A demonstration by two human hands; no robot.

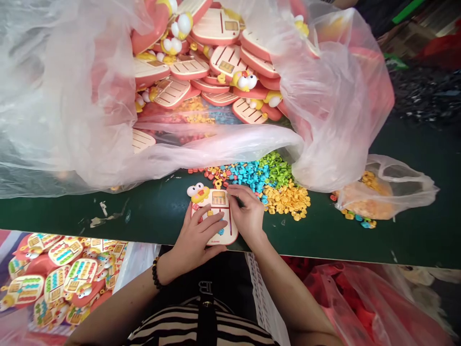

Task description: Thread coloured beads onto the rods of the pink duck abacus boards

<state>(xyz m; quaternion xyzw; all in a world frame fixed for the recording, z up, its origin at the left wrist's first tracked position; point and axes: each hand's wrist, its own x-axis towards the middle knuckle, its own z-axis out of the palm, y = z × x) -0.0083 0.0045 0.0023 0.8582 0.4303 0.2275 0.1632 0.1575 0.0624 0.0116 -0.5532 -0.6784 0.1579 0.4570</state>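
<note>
On the green table, close to its front edge, lies a cream-faced toy board (230,236) with a yellow duck head and bulging white eyes at its top left corner. Its face has slots, a small printed window and a few red, yellow and blue pieces. My left hand (200,230) rests across the board's left and middle, fingers spread over the slots. My right hand (249,214) pinches thumb and forefinger at the board's upper right corner; whatever is between the fingertips is too small to make out. Just beyond are piled blue pieces (250,174), green pieces (277,169) and yellow pieces (288,199).
A large clear plastic bag (216,151) full of similar boards (216,26) fills the table's back. At right sits a small plastic bag (389,190) of yellow pieces. Boards with filled slots (81,275) are heaped below left. A red bag (345,293) lies below right.
</note>
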